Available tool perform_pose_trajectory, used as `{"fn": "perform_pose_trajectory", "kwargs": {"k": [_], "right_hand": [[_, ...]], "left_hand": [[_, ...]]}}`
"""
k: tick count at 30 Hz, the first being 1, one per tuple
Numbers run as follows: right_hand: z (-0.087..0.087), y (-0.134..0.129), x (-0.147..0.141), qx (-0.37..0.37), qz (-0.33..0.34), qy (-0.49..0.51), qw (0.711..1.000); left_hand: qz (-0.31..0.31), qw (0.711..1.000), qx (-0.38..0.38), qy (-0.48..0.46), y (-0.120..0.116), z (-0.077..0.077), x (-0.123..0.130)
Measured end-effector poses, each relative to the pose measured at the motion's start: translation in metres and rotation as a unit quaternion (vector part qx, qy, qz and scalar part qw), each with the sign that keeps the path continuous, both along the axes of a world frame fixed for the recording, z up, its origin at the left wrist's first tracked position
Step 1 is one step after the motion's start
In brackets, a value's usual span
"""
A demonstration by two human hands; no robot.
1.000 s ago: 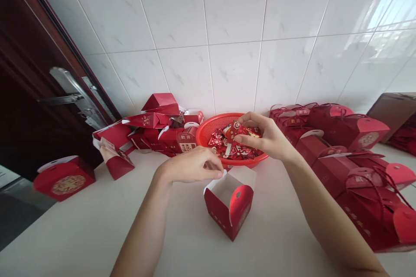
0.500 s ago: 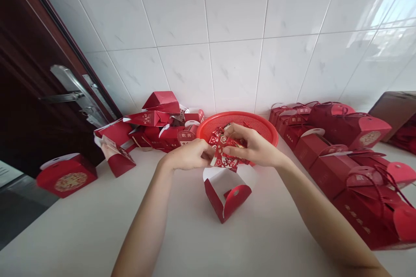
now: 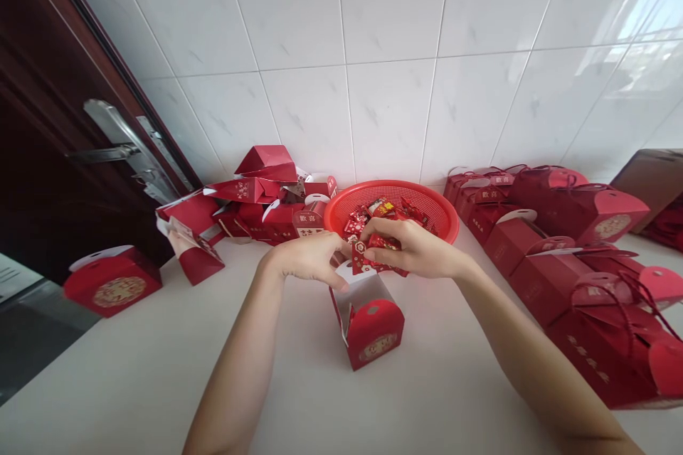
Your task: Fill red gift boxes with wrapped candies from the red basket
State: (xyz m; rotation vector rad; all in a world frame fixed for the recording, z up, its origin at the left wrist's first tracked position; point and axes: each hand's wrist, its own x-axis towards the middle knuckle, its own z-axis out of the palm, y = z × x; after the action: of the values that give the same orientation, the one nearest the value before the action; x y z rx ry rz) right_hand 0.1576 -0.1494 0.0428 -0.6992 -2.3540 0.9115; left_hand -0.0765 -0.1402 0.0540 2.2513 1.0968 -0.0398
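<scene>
At the centre of the frame, a red box stands on the white table with its top open. The left hand is half curled, thumb at the box's far left edge; whether it grips cannot be told. The right hand pinches a red packet just beyond the box, in front of the basket, where more packets lie. This box is not yet closed, and its floor is hidden. At right, many boxes look finished, some with cords; the pile left of centre seems left to do. Tabs on both sides read "歡喜"; other gold lettering is too small to read.
</scene>
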Motion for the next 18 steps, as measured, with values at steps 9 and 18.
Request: {"fn": "perform_pose_trajectory", "kwargs": {"k": [9,18], "right_hand": [[-0.008,-0.001,-0.01,0.056,0.068,-0.077,0.993],[-0.011,-0.001,-0.013,0.089,0.064,0.038,0.993]], "left_hand": [[-0.014,0.998,-0.049,-0.035,-0.003,0.003,-0.001],[-0.011,0.999,-0.034,-0.03,0.001,-0.001,-0.003]]}}
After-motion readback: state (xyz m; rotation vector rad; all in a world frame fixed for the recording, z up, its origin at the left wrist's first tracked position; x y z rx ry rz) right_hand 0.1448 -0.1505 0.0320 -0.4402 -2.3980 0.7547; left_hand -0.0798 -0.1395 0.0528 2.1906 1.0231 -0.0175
